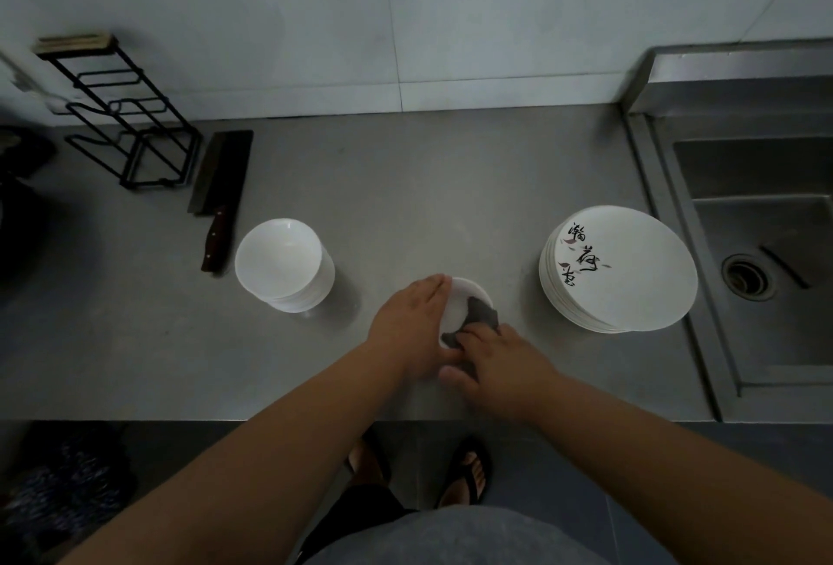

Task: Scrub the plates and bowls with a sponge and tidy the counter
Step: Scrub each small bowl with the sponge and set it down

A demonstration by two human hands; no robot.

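Right hand [500,361] grips the sponge [480,316] inside the bowl [455,307]; left hand [414,325] holds its rim. Best to brace firmly and sweep round.

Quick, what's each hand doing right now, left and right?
Left hand: holds the small white bowl, fingers curved round its rim.
Right hand: grips the grey sponge, pressing it into that bowl.

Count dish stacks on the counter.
2: bowl stack left, by the cleaver; plate stack right, beside the sink. A single bowl between them is held by the left hand. None seems hidden.
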